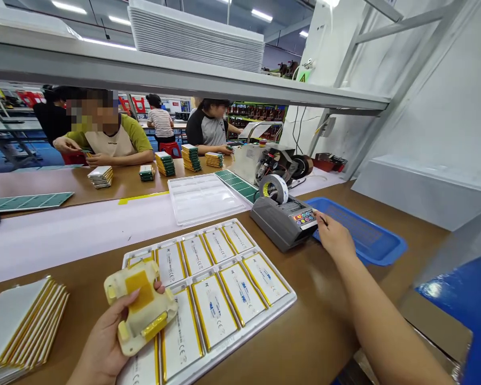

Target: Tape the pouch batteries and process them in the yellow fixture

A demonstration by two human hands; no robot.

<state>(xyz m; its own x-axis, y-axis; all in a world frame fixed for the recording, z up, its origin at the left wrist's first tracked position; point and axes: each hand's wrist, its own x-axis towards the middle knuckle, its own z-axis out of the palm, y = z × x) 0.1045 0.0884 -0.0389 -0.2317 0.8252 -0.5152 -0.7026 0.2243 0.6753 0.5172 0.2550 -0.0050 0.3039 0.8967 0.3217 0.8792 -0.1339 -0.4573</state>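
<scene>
jig [156, 305], long axis running away and leaning left, gripped in left hand [106, 339]; right hand [336, 239], pinched narrow, seems to touch dispenser [281, 225]

Landmark: white plastic tray [204, 206] on the surface [401, 224]. Just left of it: yellow strip [142, 198]. Far left: green panel [28, 202], lying flat. Right edge: second green panel [237, 184], then a machine with a dark reel [302, 167] behind. Blue basket [388, 251] well right, nearer the camera. Beyond the tray: three stacks of flat packs [191, 159]; two smaller piles [100, 177] further left. Person in green-sleeved shirt [114, 141] beyond, left, both arms on the surface. Person in grey shirt [211, 130] directly beyond, striped-shirt person [159, 124] further back. Overhead: metal shelf [184, 80] carrying a stack of white trays [196, 40].
</scene>
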